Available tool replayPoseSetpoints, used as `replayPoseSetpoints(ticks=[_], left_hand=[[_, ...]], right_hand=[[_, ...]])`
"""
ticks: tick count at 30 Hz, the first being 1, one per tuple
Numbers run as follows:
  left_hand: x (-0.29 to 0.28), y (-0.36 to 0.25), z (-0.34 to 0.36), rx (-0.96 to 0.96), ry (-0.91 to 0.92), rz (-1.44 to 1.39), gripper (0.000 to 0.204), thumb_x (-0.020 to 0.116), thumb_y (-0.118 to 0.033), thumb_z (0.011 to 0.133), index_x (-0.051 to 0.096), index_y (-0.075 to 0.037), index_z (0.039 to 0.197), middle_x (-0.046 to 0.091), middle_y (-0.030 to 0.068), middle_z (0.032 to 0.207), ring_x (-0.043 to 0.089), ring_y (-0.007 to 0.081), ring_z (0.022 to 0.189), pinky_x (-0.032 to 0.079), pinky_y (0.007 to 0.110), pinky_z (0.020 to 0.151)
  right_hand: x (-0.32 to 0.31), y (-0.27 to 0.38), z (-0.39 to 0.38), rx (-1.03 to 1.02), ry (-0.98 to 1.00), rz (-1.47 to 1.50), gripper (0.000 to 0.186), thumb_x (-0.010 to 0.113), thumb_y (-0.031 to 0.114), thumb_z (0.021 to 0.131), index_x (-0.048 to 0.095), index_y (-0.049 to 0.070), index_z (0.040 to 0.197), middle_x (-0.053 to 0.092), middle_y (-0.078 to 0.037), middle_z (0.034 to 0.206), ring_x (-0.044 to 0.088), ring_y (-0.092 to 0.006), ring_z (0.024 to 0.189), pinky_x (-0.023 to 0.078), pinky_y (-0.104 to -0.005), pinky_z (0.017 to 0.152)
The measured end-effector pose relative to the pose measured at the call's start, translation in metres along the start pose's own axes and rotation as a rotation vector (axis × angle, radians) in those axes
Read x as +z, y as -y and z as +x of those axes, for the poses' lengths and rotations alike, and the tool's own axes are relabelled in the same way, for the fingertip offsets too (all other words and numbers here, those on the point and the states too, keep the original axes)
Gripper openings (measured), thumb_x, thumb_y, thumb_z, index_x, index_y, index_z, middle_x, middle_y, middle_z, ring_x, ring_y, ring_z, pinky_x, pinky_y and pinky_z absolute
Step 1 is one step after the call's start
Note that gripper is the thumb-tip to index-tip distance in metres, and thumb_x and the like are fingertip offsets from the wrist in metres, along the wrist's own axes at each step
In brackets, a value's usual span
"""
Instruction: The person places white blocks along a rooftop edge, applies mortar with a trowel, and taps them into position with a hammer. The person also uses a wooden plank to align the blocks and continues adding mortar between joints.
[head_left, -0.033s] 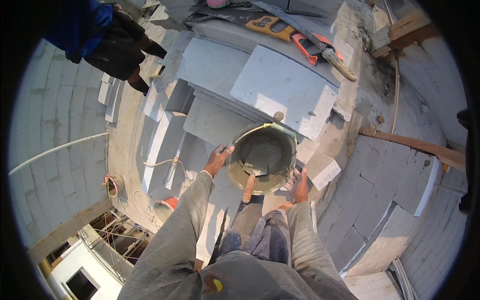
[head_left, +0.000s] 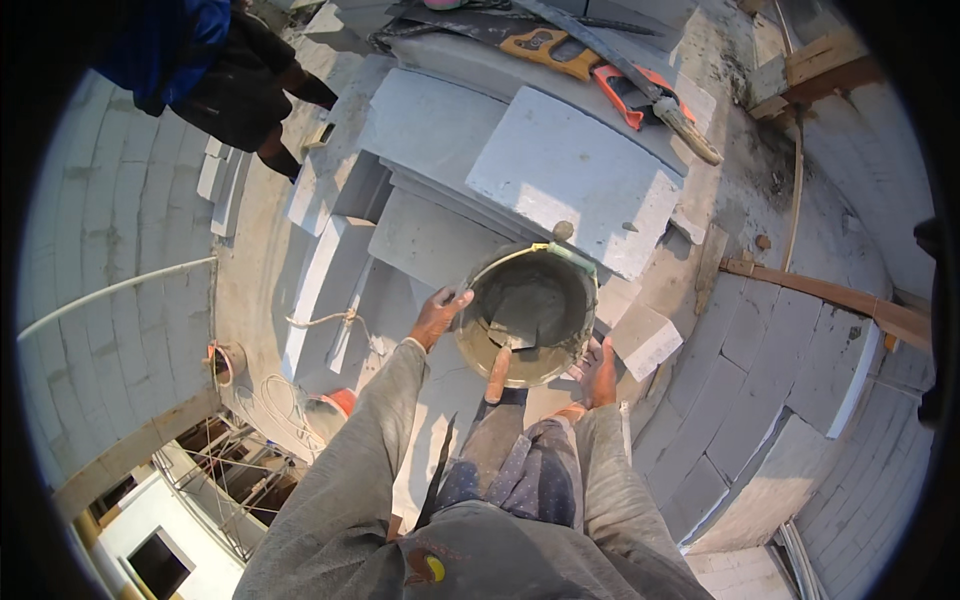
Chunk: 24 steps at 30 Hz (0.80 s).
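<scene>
Left wall: pale grey blockwork, crossed by a slender pole.
Right wall: grey blocks, a timber beam along the upper edge.
Floor: tan-grey, dusty.
Lower left: scaffolding; white facade, dark window.
Light: strong sun, sharp shadows.

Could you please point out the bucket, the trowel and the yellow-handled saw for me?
Bucket [head_left: 477, 350]: head view, on its sunlit inner wall.
Trowel [head_left: 497, 376]: head view, on its wooden handle.
Yellow-handled saw [head_left: 549, 60]: head view, on its handle.
</scene>
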<state>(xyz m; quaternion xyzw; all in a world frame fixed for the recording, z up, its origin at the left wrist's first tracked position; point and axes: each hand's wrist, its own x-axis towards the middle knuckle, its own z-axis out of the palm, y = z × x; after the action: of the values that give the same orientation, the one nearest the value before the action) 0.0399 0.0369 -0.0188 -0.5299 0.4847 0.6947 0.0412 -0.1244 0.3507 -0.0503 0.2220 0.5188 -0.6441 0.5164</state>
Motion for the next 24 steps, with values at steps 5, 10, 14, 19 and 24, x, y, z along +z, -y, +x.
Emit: replayPoseSetpoints(ticks=[5, 10, 14, 19, 24], left_hand=[[-0.002, 0.025, -0.001, 0.15, 0.03, 0.123, 0.046, 0.079, -0.022, 0.085, 0.061, -0.001, 0.122, 0.065, 0.009, 0.121, 0.061, 0.0158, 0.109, 0.05, 0.03, 0.089], [0.022, 0.068, -0.069, 0.049, 0.201, 0.188, 0.031, 0.076, -0.012, 0.082, 0.064, -0.001, 0.108, 0.067, 0.0063, 0.106, 0.066, 0.0144, 0.088, 0.053, 0.03, 0.078], [0.067, 0.125, -0.118, -0.065, 0.28, 0.286, 0.04, 0.077, -0.016, 0.079, 0.063, 0.001, 0.112, 0.07, 0.0125, 0.111, 0.07, 0.0222, 0.097, 0.053, 0.036, 0.085], [0.148, 0.227, -0.124, -0.015, 0.424, 0.974, 0.066, 0.073, -0.028, 0.077, 0.053, 0.0, 0.133, 0.068, 0.0245, 0.121, 0.065, 0.041, 0.116, 0.05, 0.042, 0.097], [0.214, 0.365, -0.08, -0.193, 0.466, 0.907, 0.075, 0.072, -0.028, 0.075, 0.05, -0.003, 0.142, 0.064, 0.0274, 0.129, 0.061, 0.042, 0.121, 0.048, 0.044, 0.101]], right_hand=[[0.006, 0.003, -0.004, -0.089, -0.145, -0.373, 0.055, 0.051, 0.053, 0.102, 0.064, 0.006, 0.126, 0.066, -0.003, 0.11, 0.061, -0.0133, 0.097, 0.049, -0.0313, 0.08], [-0.041, -0.038, -0.067, -0.113, -0.306, -0.487, 0.058, 0.072, 0.044, 0.093, 0.062, -0.001, 0.129, 0.064, -0.008, 0.114, 0.061, -0.0172, 0.101, 0.054, -0.0329, 0.076], [-0.119, -0.07, -0.128, -0.137, -0.403, -0.4, 0.08, 0.072, 0.048, 0.091, 0.048, -0.004, 0.147, 0.056, -0.018, 0.14, 0.058, -0.0257, 0.125, 0.054, -0.0364, 0.093], [-0.242, -0.138, -0.155, -0.01, -0.563, -0.324, 0.083, 0.071, 0.047, 0.091, 0.04, -0.001, 0.153, 0.049, -0.018, 0.15, 0.051, -0.0281, 0.134, 0.049, -0.0441, 0.102], [-0.352, -0.266, -0.153, -0.03, -0.713, -0.254, 0.081, 0.074, 0.033, 0.088, 0.038, 0.003, 0.155, 0.051, -0.015, 0.146, 0.055, -0.0286, 0.126, 0.049, -0.0429, 0.098]])
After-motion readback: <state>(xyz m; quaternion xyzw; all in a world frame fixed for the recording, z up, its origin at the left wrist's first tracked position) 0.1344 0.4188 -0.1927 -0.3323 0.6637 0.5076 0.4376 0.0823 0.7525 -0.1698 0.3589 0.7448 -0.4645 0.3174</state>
